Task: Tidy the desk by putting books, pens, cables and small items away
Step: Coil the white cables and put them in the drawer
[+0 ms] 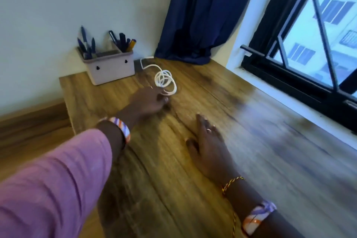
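Nearest to me, a pink sleeve fills the lower left, and beyond its cuff a striped band circles the left wrist. On the right side, the other forearm carries a striped band and a thin gold and dark cord bracelet.

The right hand lies flat on the wooden counter, palm down, fingers straight and spread toward the far side, holding nothing. A ring shows on one finger.

A little farther and to the left, the left hand reaches across the counter with its fingers curled. They meet the near edge of a coiled white cable, and seem to pinch the loops there, though the blur keeps me from seeing the grip clearly. The coil rests on the counter, and a loose tail of it runs toward the far wall, to a small dark block lying just right of the organiser.

At the far left corner of the counter, against the pale wall, stands a light pen organiser, with dark pens and markers sticking up from its compartments.

Farther right, a navy curtain hangs down to the counter's far edge. Along the right side runs a black-framed window with a building outside.
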A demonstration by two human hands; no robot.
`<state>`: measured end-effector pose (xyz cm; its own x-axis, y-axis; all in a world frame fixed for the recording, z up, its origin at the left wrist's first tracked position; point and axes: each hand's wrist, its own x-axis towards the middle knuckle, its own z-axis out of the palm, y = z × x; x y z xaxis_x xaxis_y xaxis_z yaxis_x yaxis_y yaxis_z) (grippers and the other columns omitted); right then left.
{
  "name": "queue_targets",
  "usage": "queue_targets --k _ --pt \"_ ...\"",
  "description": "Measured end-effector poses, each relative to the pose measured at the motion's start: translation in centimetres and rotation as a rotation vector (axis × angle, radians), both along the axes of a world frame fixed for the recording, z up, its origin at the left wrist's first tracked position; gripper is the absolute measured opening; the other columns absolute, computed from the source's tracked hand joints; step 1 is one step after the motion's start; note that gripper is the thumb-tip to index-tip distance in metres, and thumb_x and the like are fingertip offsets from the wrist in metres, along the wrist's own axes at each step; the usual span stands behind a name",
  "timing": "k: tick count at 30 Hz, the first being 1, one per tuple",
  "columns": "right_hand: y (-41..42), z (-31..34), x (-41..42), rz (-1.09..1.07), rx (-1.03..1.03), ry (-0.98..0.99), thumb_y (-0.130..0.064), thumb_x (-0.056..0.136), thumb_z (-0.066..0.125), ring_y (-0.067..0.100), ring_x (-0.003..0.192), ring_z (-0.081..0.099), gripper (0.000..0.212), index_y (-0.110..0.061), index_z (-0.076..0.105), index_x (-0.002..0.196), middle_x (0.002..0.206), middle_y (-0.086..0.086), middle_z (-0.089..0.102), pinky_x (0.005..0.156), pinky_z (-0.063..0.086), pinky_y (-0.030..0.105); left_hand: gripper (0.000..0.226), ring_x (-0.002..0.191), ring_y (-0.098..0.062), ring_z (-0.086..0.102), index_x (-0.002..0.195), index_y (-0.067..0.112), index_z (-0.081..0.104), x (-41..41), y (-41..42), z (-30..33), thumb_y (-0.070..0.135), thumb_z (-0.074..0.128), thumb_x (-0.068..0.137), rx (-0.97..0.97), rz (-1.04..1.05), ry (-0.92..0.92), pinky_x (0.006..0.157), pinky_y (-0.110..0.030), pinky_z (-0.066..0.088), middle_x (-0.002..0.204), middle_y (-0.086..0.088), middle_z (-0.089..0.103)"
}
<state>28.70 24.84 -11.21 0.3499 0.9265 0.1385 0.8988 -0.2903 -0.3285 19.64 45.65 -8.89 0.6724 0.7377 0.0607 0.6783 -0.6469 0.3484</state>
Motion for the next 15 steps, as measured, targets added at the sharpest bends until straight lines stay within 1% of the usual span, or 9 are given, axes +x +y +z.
queue_targets --k 1,3,4,6,7,8,10,12,15 --pt "-0.1 0.1 -0.1 -0.046 0.057 0.048 -0.032 0.094 0.034 0.022 0.145 0.013 0.066 -0.012 0.003 0.149 0.157 0.010 0.014 0.119 0.014 0.037 0.042 0.118 -0.028 0.051 0.123 0.021 0.055 -0.6 -1.7 -0.1 0.044 0.044 0.089 0.041 -0.051 0.005 0.095 -0.036 0.042 0.130 -0.006 0.055" --pt "-0.5 0.5 -0.3 -0.135 0.159 0.083 -0.017 0.093 0.042 0.026 0.145 0.009 0.072 -0.012 -0.004 0.149 0.157 0.012 0.008 0.117 0.020 0.042 0.055 0.110 -0.026 0.056 0.113 0.019 0.059 -2.5 -5.7 -0.7 0.053 0.032 0.079 0.129 -0.163 -0.009 0.089 -0.035 0.047 0.124 -0.003 0.058" --pt "-0.7 0.6 -0.5 -0.150 0.184 0.060 -0.013 0.092 0.043 0.025 0.146 0.005 0.075 -0.015 -0.008 0.148 0.158 0.011 0.004 0.117 0.021 0.044 0.058 0.109 -0.025 0.058 0.108 0.019 0.060 -3.3 -7.8 -1.0 0.053 0.027 0.074 0.153 -0.216 -0.027 0.089 -0.034 0.048 0.122 -0.001 0.058" --pt "-1.3 0.9 -1.2 -0.095 0.185 -0.052 -0.008 0.089 0.045 0.024 0.145 -0.002 0.083 -0.025 -0.014 0.146 0.158 0.008 -0.001 0.116 0.021 0.047 0.056 0.110 -0.024 0.058 0.109 0.018 0.060 -5.4 -11.5 -1.6 0.048 0.029 0.073 0.151 -0.289 -0.056 0.093 -0.034 0.047 0.122 -0.001 0.059" --pt "-1.9 1.1 -1.9 -0.041 0.175 -0.102 -0.005 0.087 0.046 0.023 0.144 -0.002 0.085 -0.031 -0.011 0.145 0.158 0.007 0.001 0.116 0.021 0.046 0.055 0.112 -0.023 0.057 0.111 0.017 0.059 -6.5 -13.1 -1.9 0.044 0.029 0.074 0.145 -0.307 -0.064 0.094 -0.034 0.046 0.123 -0.001 0.059" --pt "-2.5 1.3 -2.5 0.014 0.154 -0.129 -0.004 0.085 0.045 0.023 0.144 0.004 0.083 -0.034 -0.002 0.146 0.158 0.005 0.006 0.113 0.023 0.045 0.054 0.113 -0.021 0.055 0.113 0.017 0.058 -7.6 -14.6 -2.1 0.041 0.029 0.075 0.147 -0.323 -0.072 0.096 -0.034 0.045 0.124 0.000 0.058" --pt "-4.3 1.4 -4.3 0.071 0.085 -0.129 -0.007 0.083 0.039 0.024 0.142 0.025 0.073 -0.035 0.016 0.146 0.156 0.001 0.021 0.110 0.029 0.039 0.051 0.114 -0.018 0.052 0.116 0.018 0.055 -9.7 -17.3 -2.3 0.037 0.028 0.077 0.143 -0.344 -0.100 0.098 -0.034 0.043 0.125 0.004 0.055" --pt "-6.8 1.0 -6.2 0.066 0.049 -0.126 -0.016 0.081 0.031 0.027 0.132 0.040 0.070 -0.035 0.017 0.147 0.151 0.001 0.034 0.107 0.033 0.036 0.045 0.111 -0.018 0.052 0.115 0.020 0.055 -11.9 -19.4 -2.4 0.033 0.031 0.079 0.125 -0.344 -0.155 0.094 -0.033 0.044 0.123 0.006 0.055" --pt "-10.8 0.8 -9.0 0.044 0.086 -0.069 -0.015 0.081 0.033 0.031 0.115 0.051 0.068 -0.028 0.020 0.147 0.138 0.007 0.050 0.096 0.040 0.034 0.037 0.097 -0.017 0.057 0.102 0.020 0.061 -15.0 -22.0 -2.1 0.030 0.035 0.078 0.091 -0.392 -0.235 0.082 -0.028 0.044 0.108 0.006 0.063"
